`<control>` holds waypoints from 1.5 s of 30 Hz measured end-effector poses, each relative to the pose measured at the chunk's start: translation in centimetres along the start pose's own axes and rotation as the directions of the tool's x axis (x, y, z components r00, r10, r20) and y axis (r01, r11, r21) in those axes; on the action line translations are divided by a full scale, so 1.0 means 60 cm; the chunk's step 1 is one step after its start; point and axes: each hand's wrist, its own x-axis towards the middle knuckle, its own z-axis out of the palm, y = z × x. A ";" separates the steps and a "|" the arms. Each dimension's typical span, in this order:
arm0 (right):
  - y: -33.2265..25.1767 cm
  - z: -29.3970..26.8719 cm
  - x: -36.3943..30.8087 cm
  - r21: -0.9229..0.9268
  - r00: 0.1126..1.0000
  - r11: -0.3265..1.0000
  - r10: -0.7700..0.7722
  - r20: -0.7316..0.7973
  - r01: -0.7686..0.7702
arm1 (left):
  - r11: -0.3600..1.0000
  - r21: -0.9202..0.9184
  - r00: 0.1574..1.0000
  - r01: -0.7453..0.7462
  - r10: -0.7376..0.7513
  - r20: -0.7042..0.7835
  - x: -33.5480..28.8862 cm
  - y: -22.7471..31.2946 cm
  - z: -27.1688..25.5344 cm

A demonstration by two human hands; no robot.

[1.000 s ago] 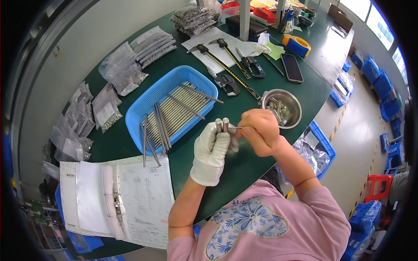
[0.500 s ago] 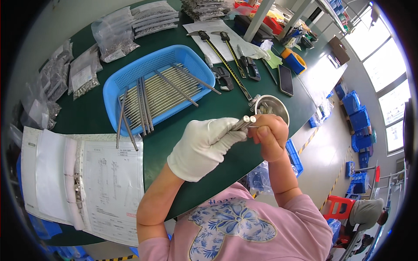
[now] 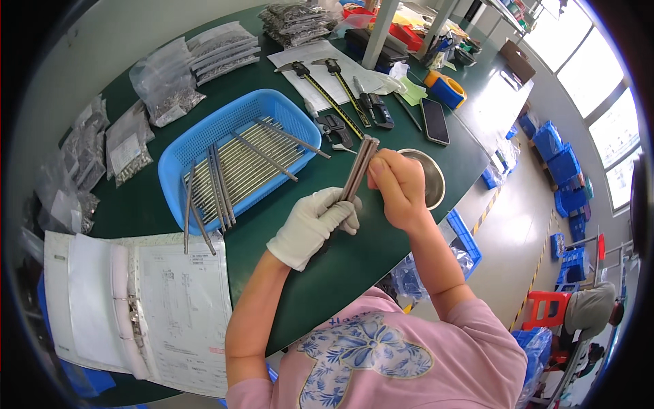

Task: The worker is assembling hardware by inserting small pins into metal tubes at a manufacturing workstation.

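My left hand (image 3: 315,226), in a white glove, is closed round a small bundle of slim metal rods (image 3: 357,170). Their far ends stick up above the glove and tilt slightly right. My bare right hand (image 3: 400,185) is closed beside the upper part of the rods, thumb and fingers pressed together. Whatever it may pinch is hidden. A round steel bowl (image 3: 433,178) stands just right of that hand, partly covered by it. Further left, a blue plastic basket (image 3: 210,125) holds a row of long thin rods (image 3: 262,163), with several darker rods lying across its rim.
Behind the basket are calipers (image 3: 334,102), a micrometer (image 3: 332,124) and a phone (image 3: 434,121). An open ring binder (image 3: 178,300) lies at the near left. Bags of small parts (image 3: 167,82) line the far left edge. A yellow-and-blue tape roll (image 3: 446,90) sits at right.
The rods have swung from pointing their ends at me to showing their length, angled away. The left glove is slightly lower, and my right hand has moved a little up and left.
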 end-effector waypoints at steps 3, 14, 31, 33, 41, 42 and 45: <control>0.011 -0.001 0.008 0.019 0.990 0.998 0.066 -0.128 -0.065 | 0.992 -0.109 0.996 0.059 -0.067 -0.066 0.010 -0.009 0.013; -0.014 -0.031 0.022 -0.253 0.892 0.917 -0.370 -0.259 0.307 | 0.992 -0.116 0.979 0.055 -0.076 -0.187 -0.028 0.059 0.057; -0.050 -0.014 0.001 -0.105 0.891 0.906 -0.423 -0.164 0.411 | 0.975 -0.209 0.964 -0.079 0.022 -0.264 -0.066 0.102 0.053; -0.049 -0.014 0.001 -0.095 0.891 0.907 -0.420 -0.169 0.410 | 0.977 -0.206 0.964 -0.064 0.006 -0.268 -0.067 0.104 0.059; -0.050 -0.018 -0.002 -0.054 0.905 0.919 -0.394 -0.160 0.390 | 0.971 -0.232 0.974 -0.055 0.001 -0.226 -0.065 0.101 0.058; -0.049 -0.017 -0.002 -0.054 0.905 0.919 -0.394 -0.158 0.391 | 0.970 -0.238 0.971 -0.045 -0.013 -0.238 -0.065 0.102 0.060; -0.049 -0.015 -0.004 -0.059 0.905 0.923 -0.386 -0.178 0.381 | 0.968 -0.247 0.972 -0.042 -0.018 -0.236 -0.067 0.100 0.057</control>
